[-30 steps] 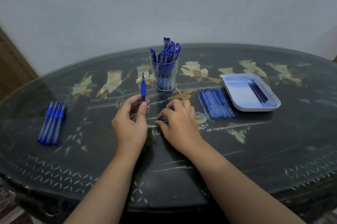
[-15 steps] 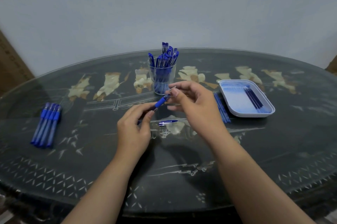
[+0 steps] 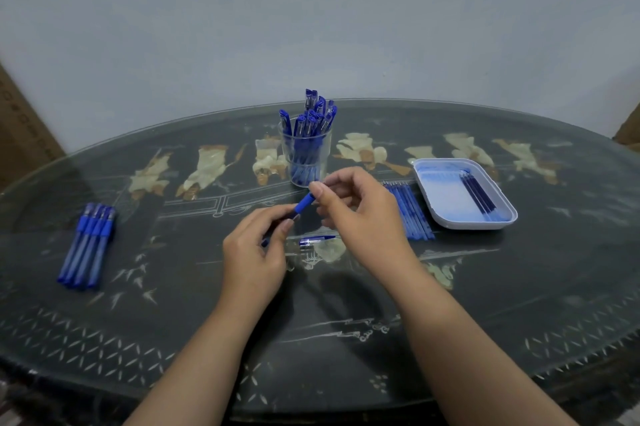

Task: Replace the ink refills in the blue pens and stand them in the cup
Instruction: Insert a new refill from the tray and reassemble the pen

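- Your left hand (image 3: 252,252) grips the pen (image 3: 304,202) by its barrel with curled fingers. Your right hand (image 3: 363,217) pinches the pen's upper end between thumb and forefinger.
- The pen is held over the middle of the table (image 3: 519,304), just in front of the cup (image 3: 304,162). Its long axis slants from near-left up to far-right, with the blue grip end toward the cup.
- Your right fingertips hide the tip, and your left fingers cover most of the barrel. You cannot tell whether a refill is inside.
- A cap (image 3: 317,240) lies on the table under your hands, lengthwise left to right.
- The cup stands toward the far edge, packed with upright pens.
- Spare pens (image 3: 86,245) lie side by side near the left edge.
- A row of refills (image 3: 414,217) lies beside the tray (image 3: 433,198) toward the right edge, partly behind your right hand.
- A second ago the pen stood upright in your left hand alone, with your right hand down at the table. Now the pen slants and both hands hold it.
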A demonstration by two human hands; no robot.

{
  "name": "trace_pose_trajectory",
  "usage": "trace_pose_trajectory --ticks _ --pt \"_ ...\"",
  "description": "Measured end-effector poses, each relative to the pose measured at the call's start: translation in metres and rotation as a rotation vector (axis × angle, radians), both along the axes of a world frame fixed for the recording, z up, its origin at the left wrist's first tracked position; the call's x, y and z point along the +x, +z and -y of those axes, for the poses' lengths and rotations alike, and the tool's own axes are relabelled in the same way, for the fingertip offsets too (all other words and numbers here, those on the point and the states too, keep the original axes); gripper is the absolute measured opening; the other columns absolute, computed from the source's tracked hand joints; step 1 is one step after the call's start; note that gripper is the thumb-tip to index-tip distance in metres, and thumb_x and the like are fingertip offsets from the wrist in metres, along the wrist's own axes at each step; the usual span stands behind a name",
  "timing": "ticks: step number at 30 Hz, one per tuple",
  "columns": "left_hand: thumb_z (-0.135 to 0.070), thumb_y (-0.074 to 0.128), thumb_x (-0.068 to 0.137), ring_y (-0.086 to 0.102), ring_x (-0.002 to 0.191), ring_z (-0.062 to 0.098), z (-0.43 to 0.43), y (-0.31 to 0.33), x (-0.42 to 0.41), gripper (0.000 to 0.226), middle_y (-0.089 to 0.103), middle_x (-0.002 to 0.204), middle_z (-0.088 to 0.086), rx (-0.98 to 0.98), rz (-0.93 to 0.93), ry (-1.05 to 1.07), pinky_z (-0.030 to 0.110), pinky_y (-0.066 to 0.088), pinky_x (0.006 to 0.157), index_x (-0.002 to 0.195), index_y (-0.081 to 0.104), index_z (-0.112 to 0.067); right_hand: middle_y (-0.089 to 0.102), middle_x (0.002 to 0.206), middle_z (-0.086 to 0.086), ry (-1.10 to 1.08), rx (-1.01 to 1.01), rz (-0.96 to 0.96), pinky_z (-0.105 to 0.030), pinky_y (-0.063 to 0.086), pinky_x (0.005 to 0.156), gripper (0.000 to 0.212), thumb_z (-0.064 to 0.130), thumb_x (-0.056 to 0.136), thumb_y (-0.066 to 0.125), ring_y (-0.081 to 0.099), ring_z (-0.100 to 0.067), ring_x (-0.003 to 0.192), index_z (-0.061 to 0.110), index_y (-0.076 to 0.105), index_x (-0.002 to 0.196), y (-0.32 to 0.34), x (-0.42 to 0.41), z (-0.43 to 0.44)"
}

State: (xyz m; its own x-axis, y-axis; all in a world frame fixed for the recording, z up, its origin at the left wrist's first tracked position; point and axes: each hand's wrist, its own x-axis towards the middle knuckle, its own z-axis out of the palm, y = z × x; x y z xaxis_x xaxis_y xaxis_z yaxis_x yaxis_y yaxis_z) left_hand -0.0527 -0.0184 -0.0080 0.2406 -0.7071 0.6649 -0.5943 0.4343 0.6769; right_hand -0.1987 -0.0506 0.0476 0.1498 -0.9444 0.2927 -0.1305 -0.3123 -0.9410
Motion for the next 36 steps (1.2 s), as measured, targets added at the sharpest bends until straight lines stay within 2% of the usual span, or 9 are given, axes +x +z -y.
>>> trace_pose_trajectory --ticks 3,6,9,14,18,21,27,31,36 --pt "-0.007 0.06 0.086 0.064 0.089 0.0 0.0 0.0003 -0.0002 0.024 0.066 0.096 -0.018 -0.001 -0.009 0.005 0.01 0.046 0.081 0.102 0.067 -0.024 0.071 0.094 -0.006 0.115 0.056 0.176 -0.04 0.06 0.076 0.018 0.02 0.093 0.064 0.07 -0.018 0.087 0.025 0.064 0.11 0.0021 -0.0024 -0.0008" --pt "-0.007 0.059 0.086 0.064 0.089 0.0 0.0005 -0.0002 0.0005 0.025 0.067 0.095 -0.018 0.007 -0.01 0.005 0.009 0.046 0.081 0.101 0.067 -0.025 0.073 0.091 -0.006 0.122 0.027 0.175 -0.032 0.06 0.071 0.02 0.006 0.094 0.06 0.072 -0.016 0.084 0.023 0.069 0.097 0.0026 -0.0025 -0.0016" --pt "-0.007 0.06 0.086 0.064 0.09 -0.001 -0.0006 0.0005 0.0004 0.025 0.067 0.095 -0.018 0.014 -0.011 -0.003 0.009 0.045 0.08 0.102 0.067 -0.025 0.073 0.079 -0.008 0.075 0.083 0.218 -0.036 0.06 0.067 0.01 0.014 0.087 0.071 0.073 -0.021 0.076 0.015 0.061 0.086 0.0015 0.0018 -0.0024" --pt "-0.005 0.06 0.085 0.06 0.09 -0.009 -0.0009 0.0014 0.0003 0.026 0.064 0.096 -0.021 -0.005 -0.005 0.006 0.004 0.041 0.079 0.102 0.067 -0.023 0.072 0.085 -0.008 0.184 0.104 0.247 -0.037 0.061 0.071 0.025 0.014 0.092 0.064 0.072 -0.021 0.079 0.026 0.057 0.113 0.002 0.0027 -0.0035" --pt "-0.004 0.06 0.085 0.061 0.092 -0.006 0.0006 -0.0007 0.0006 0.024 0.065 0.096 -0.019 0.002 0.0 -0.001 0.006 0.042 0.081 0.101 0.07 -0.019 0.071 0.084 -0.011 0.133 0.105 0.226 -0.036 0.061 0.068 0.012 0.01 0.089 0.068 0.073 -0.023 0.075 0.015 0.057 0.092 0.0 0.0047 -0.0034" --pt "-0.006 0.06 0.086 0.063 0.092 -0.001 0.0008 -0.0016 0.0008 0.024 0.066 0.097 -0.019 0.002 0.007 -0.012 0.01 0.045 0.082 0.103 0.069 -0.021 0.07 0.082 -0.009 0.147 0.148 0.264 -0.04 0.061 0.068 0.024 0.019 0.088 0.069 0.073 -0.023 0.074 0.02 0.049 0.102 -0.0001 0.0047 -0.0025" --pt "-0.008 0.06 0.086 0.062 0.091 -0.002 0.0004 -0.0004 0.0005 0.027 0.065 0.096 -0.021 0.008 -0.003 -0.003 0.01 0.045 0.082 0.102 0.067 -0.028 0.07 0.086 -0.006 0.113 0.092 0.171 -0.031 0.061 0.066 0.017 0.002 0.098 0.051 0.073 -0.018 0.074 0.014 0.062 0.094 -0.0034 0.0056 -0.0017" --pt "-0.007 0.06 0.085 0.063 0.089 0.0 -0.0003 -0.0007 0.0011 0.028 0.066 0.095 -0.021 0.009 0.0 0.006 0.011 0.045 0.081 0.102 0.066 -0.029 0.071 0.089 -0.012 0.165 0.089 0.198 -0.037 0.061 0.072 0.022 0.002 0.096 0.055 0.072 -0.02 0.08 0.02 0.063 0.107 -0.0023 0.0032 -0.0025" --pt "-0.005 0.064 0.086 0.064 0.091 0.001 -0.0006 -0.0001 -0.0004 0.026 0.067 0.096 -0.018 0.014 -0.002 -0.005 0.014 0.048 0.083 0.102 0.069 -0.025 0.073 0.08 -0.002 0.007 0.016 0.131 -0.041 0.061 0.07 0.012 0.015 0.087 0.072 0.072 -0.018 0.078 0.019 0.064 0.079 -0.0032 0.0039 -0.0018"
